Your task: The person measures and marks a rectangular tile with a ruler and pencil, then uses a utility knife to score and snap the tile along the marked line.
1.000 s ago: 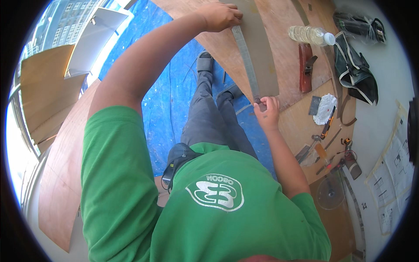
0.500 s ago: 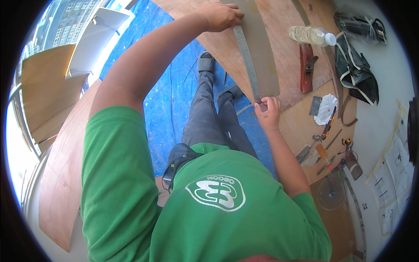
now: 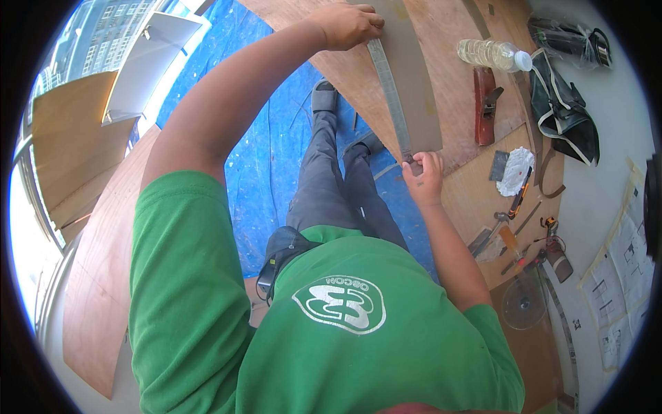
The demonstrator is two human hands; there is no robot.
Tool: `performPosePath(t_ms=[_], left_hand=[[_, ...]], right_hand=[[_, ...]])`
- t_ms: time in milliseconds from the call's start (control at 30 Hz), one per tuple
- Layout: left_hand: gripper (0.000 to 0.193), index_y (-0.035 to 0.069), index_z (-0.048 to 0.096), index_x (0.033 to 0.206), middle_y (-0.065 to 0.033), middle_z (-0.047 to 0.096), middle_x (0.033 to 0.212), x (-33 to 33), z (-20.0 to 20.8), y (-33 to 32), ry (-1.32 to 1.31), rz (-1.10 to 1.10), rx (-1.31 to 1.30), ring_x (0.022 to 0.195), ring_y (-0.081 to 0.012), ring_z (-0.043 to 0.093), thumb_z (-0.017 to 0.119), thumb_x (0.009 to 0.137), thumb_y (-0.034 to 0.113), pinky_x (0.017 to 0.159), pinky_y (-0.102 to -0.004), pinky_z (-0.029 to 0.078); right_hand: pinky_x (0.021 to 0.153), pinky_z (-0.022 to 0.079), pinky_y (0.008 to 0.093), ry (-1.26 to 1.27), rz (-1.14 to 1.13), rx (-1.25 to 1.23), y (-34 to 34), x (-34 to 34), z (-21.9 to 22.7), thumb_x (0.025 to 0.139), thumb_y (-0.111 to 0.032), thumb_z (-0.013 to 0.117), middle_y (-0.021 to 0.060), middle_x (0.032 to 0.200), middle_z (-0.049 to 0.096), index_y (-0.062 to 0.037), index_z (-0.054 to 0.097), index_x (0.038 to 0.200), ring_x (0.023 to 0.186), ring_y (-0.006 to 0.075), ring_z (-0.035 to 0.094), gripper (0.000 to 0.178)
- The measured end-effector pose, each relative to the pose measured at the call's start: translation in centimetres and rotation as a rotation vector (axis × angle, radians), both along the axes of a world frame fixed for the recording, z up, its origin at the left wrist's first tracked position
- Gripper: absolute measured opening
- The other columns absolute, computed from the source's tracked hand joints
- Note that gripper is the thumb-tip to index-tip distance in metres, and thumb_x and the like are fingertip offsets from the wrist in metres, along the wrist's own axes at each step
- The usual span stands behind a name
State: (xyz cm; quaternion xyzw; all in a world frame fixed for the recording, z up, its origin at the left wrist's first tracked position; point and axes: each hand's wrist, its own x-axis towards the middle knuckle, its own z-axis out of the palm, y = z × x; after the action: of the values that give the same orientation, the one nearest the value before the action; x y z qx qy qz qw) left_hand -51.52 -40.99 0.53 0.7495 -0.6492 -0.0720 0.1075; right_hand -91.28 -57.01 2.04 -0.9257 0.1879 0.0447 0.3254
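A long metal ruler [image 3: 389, 93] is pinned by the closed left hand [image 3: 352, 24]; a pencil-like tool, gripped in the right hand [image 3: 424, 176], is held at its lower end on the plywood sheet [image 3: 455, 103]. If pressure eased, the ruler could be skewed.

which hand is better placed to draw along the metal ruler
Right. The right hand sits at the near end of the metal ruler, pinching something small, while the left hand presses the far end down.

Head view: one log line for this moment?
left hand: pressing far end of metal ruler | right hand: pinching near end | ruler: flat on grey strip over plywood sheet | nearby: water bottle
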Motion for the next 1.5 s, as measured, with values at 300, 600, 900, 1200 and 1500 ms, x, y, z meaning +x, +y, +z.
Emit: performPosePath(t_ms=[300,600,900,1200,1500], left_hand=[[0.025,0.012,0.076,0.114,0.0016,0.066,0.127,0.0,0.4,-0.1,0.039,-0.008,-0.003,0.126,-0.0208,0.058,0.069,0.090,0.014,0.102,-0.0363,0.054],[0.022,0.009,0.076,0.109,-0.0079,0.067,0.115,1.2,-1.5,-0.5,0.171,-0.100,-0.040,0.114,-0.0312,0.060,0.065,0.091,0.016,0.092,-0.0418,0.055],[0.021,0.007,0.076,0.106,-0.0090,0.067,0.115,0.8,-0.9,-0.4,0.147,-0.078,-0.079,0.114,-0.0317,0.060,0.065,0.091,0.016,0.093,-0.0428,0.055],[0.020,0.011,0.077,0.106,-0.0058,0.067,0.113,0.8,-0.9,-0.4,0.110,-0.075,-0.020,0.111,-0.0295,0.061,0.064,0.094,0.019,0.091,-0.0415,0.055],[0.019,0.010,0.078,0.103,-0.0053,0.068,0.113,0.6,-0.9,-0.2,0.123,-0.057,-0.052,0.114,-0.0286,0.061,0.064,0.094,0.020,0.092,-0.0407,0.055]], right_hand=[[0.083,0.046,0.0467,0.008,-0.011,-0.005,-0.1,-0.2,-0.1,0.075,-0.015,0.081,0.0113,0.093,0.059,-0.0073,0.061,0.094,0.090,0.0347,0.055,0.028],[0.082,0.046,0.0457,-0.015,0.002,-0.014,0.0,-0.1,-0.2,0.074,-0.014,0.081,0.0111,0.093,0.059,-0.0072,0.062,0.094,0.090,0.0340,0.056,0.028],[0.084,0.046,0.0467,0.002,-0.008,-0.013,0.0,-0.1,-0.1,0.075,-0.015,0.080,0.0110,0.093,0.059,-0.0074,0.062,0.094,0.091,0.0346,0.056,0.028],[0.083,0.046,0.0461,-0.006,-0.002,-0.003,-0.1,-0.2,-0.2,0.076,-0.016,0.080,0.0107,0.092,0.059,-0.0073,0.062,0.094,0.090,0.0333,0.056,0.027],[0.082,0.046,0.0459,-0.013,0.011,-0.023,-0.1,0.0,-0.2,0.075,-0.016,0.079,0.0106,0.091,0.058,-0.0068,0.062,0.094,0.090,0.0329,0.056,0.027]])
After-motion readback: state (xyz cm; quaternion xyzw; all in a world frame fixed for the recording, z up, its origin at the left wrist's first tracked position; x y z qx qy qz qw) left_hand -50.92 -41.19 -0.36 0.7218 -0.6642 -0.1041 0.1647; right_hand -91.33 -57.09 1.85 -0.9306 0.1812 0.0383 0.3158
